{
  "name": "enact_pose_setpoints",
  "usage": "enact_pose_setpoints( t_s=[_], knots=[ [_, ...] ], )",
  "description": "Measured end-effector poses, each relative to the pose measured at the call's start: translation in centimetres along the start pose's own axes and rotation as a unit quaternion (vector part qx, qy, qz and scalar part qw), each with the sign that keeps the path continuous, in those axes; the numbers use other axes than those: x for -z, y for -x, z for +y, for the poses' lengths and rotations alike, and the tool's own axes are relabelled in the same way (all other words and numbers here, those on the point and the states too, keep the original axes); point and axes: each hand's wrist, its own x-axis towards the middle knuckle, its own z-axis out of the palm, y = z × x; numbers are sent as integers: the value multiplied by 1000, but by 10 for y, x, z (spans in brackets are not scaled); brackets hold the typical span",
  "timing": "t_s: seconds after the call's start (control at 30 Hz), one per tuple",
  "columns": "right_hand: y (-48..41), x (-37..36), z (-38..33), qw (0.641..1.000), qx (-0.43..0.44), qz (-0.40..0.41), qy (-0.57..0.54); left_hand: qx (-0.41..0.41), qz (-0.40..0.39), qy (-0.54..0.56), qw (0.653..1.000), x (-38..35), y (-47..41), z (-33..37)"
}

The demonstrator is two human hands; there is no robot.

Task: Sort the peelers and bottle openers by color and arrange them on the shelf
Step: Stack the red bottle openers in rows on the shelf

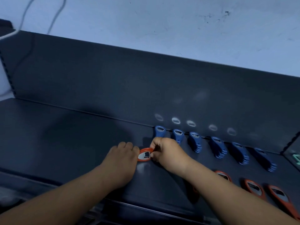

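Head view: On a dark blue-grey metal shelf (pixel 65 135), an orange bottle opener (pixel 145 155) is held tilted up just off the surface, between two bare hands, near the middle of the shelf. The right hand (pixel 168 153) is seen with its grip clamped on the opener's right rim, thumb below and fingers curled over the top. The left hand (pixel 125 158) is laid knuckles-up against the left rim, fingers curled under; whether its grip is closed on the opener cannot be told.

Behind the hands, six stacks of blue bottle openers (pixel 218 146) are ranged in a row along the shelf's upright back panel (pixel 113 78), in which their heads are faintly mirrored. Three more orange openers (pixel 253 188) are laid flat at the front right, partly hidden by the right forearm. A slotted upright (pixel 4 65) is seen at the left edge. Above the panel, a pale, scuffed wall (pixel 162 21) is crossed by a thin white cable (pixel 53 18).
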Motion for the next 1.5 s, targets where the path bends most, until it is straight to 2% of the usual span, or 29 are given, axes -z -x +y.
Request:
enact_pose_setpoints(
  t_s=[0.07, 0.13, 0.2, 0.3, 0.4, 0.53, 0.67, 0.77, 0.93, 1.37, 1.5],
  knots=[
    [-1, 2, 2, 1000, -3, -1, -26, -2, -15, 21, 1000, 2, 0, 1],
    [-4, 11, 4, 996, -1, 2, -89, 15, -35, 121, 992, 8, 0, 5],
    [-7, 27, 5, 988, 3, -11, -154, 30, -70, 231, 970, 19, -1, 13],
    [-7, 53, 6, 983, 0, -68, -168, 22, -107, 321, 941, 30, -2, 28],
    [-6, 68, 10, 980, -41, -145, -131, -20, -122, 320, 939, 31, 5, 36],
    [-9, 66, 13, 973, -70, -220, -11, -73, -140, 255, 954, 28, 12, 41],
    [-10, 57, 11, 964, -78, -246, 55, -56, -149, 286, 945, 30, 14, 42],
    [-11, 53, 10, 964, -73, -247, 65, -67, -132, 332, 932, 25, 14, 42],
    [-11, 47, 12, 967, -54, -229, 101, -101, -105, 336, 931, 16, 13, 43],
    [-5, 41, 24, 981, -34, -184, 59, -72, -109, 339, 932, 17, 15, 43],
    [0, 47, 25, 990, -24, -124, 66, -54, -108, 328, 937, 26, 18, 40]
  ],
)
